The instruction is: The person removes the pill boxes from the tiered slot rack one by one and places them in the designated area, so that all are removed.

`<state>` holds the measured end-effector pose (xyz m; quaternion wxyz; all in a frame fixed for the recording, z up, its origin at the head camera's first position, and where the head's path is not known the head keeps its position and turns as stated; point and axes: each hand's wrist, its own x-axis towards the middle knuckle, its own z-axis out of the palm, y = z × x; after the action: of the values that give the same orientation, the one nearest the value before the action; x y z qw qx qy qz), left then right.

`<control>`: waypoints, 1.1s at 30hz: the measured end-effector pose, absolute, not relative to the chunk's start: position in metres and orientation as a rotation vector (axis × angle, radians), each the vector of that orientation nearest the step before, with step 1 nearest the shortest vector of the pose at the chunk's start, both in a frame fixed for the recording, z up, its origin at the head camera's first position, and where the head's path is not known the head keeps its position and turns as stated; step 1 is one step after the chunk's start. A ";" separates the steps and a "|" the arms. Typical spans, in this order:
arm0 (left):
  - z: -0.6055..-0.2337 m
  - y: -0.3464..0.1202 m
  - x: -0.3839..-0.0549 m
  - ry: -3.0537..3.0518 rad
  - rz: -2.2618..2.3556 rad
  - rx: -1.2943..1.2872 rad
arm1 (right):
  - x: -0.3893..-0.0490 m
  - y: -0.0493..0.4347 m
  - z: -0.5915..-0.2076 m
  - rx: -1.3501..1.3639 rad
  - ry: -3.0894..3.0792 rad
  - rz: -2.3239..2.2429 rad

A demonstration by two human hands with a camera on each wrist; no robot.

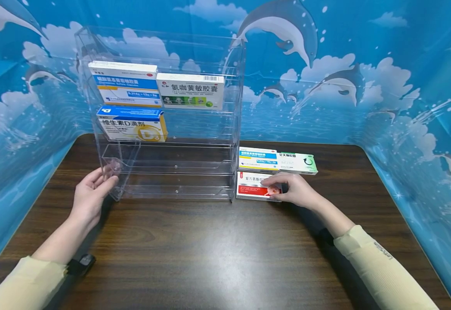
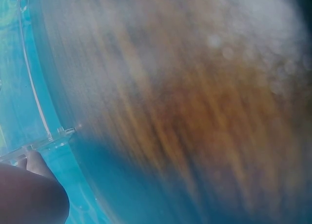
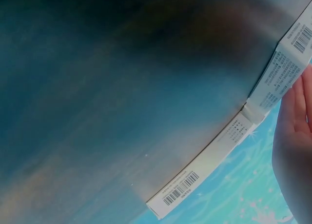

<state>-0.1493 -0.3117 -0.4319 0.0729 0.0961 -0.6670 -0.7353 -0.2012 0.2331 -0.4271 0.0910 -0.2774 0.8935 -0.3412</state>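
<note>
Pale yellow sleeves (image 1: 380,267) enter at the two near corners of the head view, over a dark wood-grain table (image 1: 179,249). The left hand (image 1: 90,196) pinches the lower left side of a clear plastic tiered rack (image 1: 179,190), thumb and bent fingers nearly closed on the panel; the left wrist view, largely blurred, shows the fingers against a transparent edge. The right hand (image 1: 293,189) is partly closed on the right end of a red-and-white medicine box (image 1: 252,189), thumb at its lower edge and fingertips higher up; the firmness of this grip cannot be told. The box is on the table, just beside the rack's right side. Directly behind it is a blue-and-white glucosamine capsule box (image 1: 258,159), with a green-and-white capsule box (image 1: 297,163) at its right end. Within the rack, a second glucosamine box (image 1: 126,88) and a white-and-green capsule carton (image 1: 190,91) stand side by side on one tier; a vitamin D drops box (image 1: 128,129) occupies the left of the tier below. Dolphin-printed curtain (image 1: 326,112) forms the background.
</note>
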 end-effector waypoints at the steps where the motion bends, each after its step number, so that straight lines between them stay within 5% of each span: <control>1: -0.432 -0.312 -0.149 -2.001 -2.211 0.290 | -0.202 0.233 -0.427 -0.830 2.658 -1.012; 33: -0.431 -0.311 -0.149 -2.052 -2.163 0.342 | -0.206 0.231 -0.426 -0.790 2.678 -1.039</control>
<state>-0.1494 -0.3110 -0.4310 0.0702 0.1136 -0.6822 -0.7189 -0.2063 0.2307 -0.4264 0.0811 -0.2642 0.8960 -0.3477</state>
